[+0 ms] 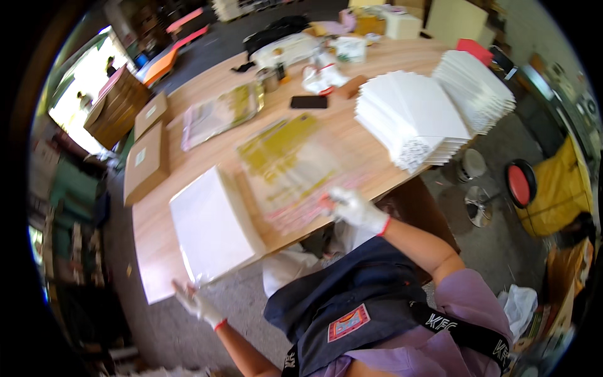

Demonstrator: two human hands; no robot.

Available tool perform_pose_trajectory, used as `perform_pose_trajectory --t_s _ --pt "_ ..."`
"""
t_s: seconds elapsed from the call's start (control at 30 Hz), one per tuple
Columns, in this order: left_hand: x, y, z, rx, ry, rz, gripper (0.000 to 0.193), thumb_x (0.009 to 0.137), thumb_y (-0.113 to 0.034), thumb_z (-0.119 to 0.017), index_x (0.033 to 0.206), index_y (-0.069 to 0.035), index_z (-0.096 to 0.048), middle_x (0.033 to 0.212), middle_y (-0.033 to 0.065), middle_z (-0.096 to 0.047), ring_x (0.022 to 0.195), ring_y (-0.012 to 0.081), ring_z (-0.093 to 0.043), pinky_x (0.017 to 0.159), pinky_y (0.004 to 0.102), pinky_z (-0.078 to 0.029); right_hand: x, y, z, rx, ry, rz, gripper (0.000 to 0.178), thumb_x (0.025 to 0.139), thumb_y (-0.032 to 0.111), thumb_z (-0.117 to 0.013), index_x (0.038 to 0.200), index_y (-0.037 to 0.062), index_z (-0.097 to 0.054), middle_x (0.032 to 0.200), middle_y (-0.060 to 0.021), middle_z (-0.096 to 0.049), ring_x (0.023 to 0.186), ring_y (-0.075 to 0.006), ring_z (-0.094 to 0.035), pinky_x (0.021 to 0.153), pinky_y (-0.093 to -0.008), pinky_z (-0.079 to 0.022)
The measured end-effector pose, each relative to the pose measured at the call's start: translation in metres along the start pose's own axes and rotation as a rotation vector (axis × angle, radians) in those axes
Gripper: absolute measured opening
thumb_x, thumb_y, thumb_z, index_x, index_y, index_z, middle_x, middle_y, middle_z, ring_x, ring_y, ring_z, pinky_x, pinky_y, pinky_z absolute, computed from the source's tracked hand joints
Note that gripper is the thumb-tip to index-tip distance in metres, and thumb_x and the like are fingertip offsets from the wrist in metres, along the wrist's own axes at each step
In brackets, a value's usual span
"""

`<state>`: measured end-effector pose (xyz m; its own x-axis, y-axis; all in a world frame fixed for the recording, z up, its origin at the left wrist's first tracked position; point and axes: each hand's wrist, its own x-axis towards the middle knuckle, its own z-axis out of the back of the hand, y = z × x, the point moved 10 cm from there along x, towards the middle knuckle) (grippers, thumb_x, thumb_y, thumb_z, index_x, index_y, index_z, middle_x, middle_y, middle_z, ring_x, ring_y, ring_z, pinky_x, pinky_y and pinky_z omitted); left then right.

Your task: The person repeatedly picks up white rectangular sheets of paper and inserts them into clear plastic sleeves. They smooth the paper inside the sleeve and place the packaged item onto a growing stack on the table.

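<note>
Your gloved right hand (353,208) pinches the clear bag (295,173) lying on the table (352,135); your left hand (191,301) grips the white sheet (210,229) near its corner. Keep the bag mouth taut and the sheet level.

White gloves with red cuffs on left hand (196,306) and right hand (355,209); lilac short-sleeved top, dark apron.

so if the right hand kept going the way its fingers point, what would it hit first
Probably the clear plastic bags on the table: the gloved right hand already touches their near edge, fingers pointing left across them. Depth is unclear.
</note>
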<state>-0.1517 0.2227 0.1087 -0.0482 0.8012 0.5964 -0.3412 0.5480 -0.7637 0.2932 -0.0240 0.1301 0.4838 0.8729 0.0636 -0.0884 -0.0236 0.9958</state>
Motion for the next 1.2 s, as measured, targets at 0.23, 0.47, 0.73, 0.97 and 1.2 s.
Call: perform_pose_trajectory --t_s 0.23,0.47,0.73,0.97,1.2 --pt "-0.036 -0.131 -0.025 0.031 0.026 -0.23 0.04 0.09 0.007 -0.037 0.129 0.004 -0.041 0.133 0.0178 -0.044 0.122 0.0289 -0.045 0.099 0.0375 -0.04 -0.136 -0.028 0.353 0.226 -1.189 -0.159 0.015 0.085 0.02 -0.052 0.092 0.0092 -0.06 0.068 -0.0011 -0.058 0.052 -0.0113 -0.053 0.043 -0.0246 -0.043" --pt "-0.13 -0.201 -0.182 -0.483 0.638 -0.155 0.032 0.072 -0.001 -0.065 0.103 -0.001 -0.061 0.115 0.0182 -0.057 0.115 0.0339 -0.05 0.097 0.0394 -0.039 -0.133 -0.053 0.412 0.398 -1.105 -0.175 0.025 0.084 0.035 -0.065 0.087 0.0109 -0.06 0.068 -0.0001 -0.057 0.045 -0.0093 -0.048 0.036 -0.0219 -0.036" --pt "-0.172 -0.226 -0.335 0.211 0.968 -0.58 0.038 0.074 -0.02 -0.068 0.109 -0.009 -0.057 0.119 0.014 -0.054 0.115 0.0342 -0.047 0.097 0.0427 -0.039 -0.143 -0.045 0.382 0.827 -1.407 0.081 0.015 0.088 0.022 -0.054 0.098 0.0106 -0.053 0.088 -0.0032 -0.057 0.061 -0.0136 -0.054 0.046 -0.0234 -0.045" --pt "-0.178 -0.233 -0.403 0.616 1.08 -0.623 0.03 0.08 -0.029 -0.059 0.104 -0.012 -0.054 0.098 0.0136 -0.059 0.095 0.0326 -0.058 0.07 0.0438 -0.051 -0.171 -0.023 0.38 0.479 -1.028 0.209 0.026 0.088 0.012 -0.057 0.112 0.0076 -0.05 0.096 -0.0048 -0.057 0.075 -0.0168 -0.056 0.059 -0.0284 -0.048" --pt "-0.15 -0.204 -0.402 0.68 1.075 -0.479 0.018 0.078 -0.021 -0.054 0.093 -0.013 -0.059 0.096 0.0088 -0.06 0.092 0.0283 -0.059 0.07 0.0445 -0.051 -0.182 -0.039 0.253 0.533 -0.554 -0.139 0.052 0.081 0.025 -0.06 0.122 -0.0039 -0.046 0.109 -0.0123 -0.059 0.094 -0.0204 -0.061 0.079 -0.0317 -0.052"
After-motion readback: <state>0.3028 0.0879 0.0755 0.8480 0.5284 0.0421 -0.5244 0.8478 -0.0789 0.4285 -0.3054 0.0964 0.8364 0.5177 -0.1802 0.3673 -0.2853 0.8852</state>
